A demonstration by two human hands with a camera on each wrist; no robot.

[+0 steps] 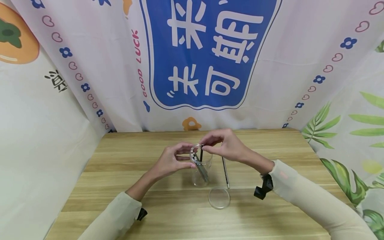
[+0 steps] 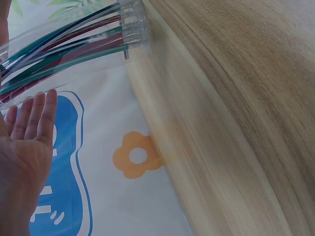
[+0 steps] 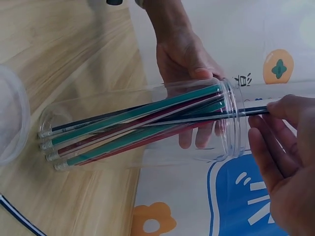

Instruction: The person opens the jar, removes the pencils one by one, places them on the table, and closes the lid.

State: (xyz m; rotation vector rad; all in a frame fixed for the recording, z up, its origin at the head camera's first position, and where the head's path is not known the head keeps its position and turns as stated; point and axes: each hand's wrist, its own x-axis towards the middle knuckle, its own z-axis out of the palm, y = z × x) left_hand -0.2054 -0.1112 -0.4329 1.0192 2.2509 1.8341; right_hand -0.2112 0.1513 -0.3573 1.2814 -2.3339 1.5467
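Observation:
A tall clear jar (image 1: 199,182) stands upright on the table, holding several green, red and dark pencils (image 3: 133,118) that lean together. My left hand (image 1: 171,161) grips the jar near its top, thumb on the near side and fingers on the far side. At the jar's mouth my right hand (image 1: 226,146) pinches the end of a dark striped pencil (image 3: 197,118) between thumb and forefinger; most of that pencil is inside the jar. Past the jar in the left wrist view, one hand (image 2: 29,152) shows its palm and straight fingers.
A round clear lid (image 1: 219,199) lies on the wooden table (image 1: 120,186) in front of the jar. Another dark striped pencil (image 1: 226,173) lies to the jar's right. Behind the table hangs a printed curtain (image 1: 120,66).

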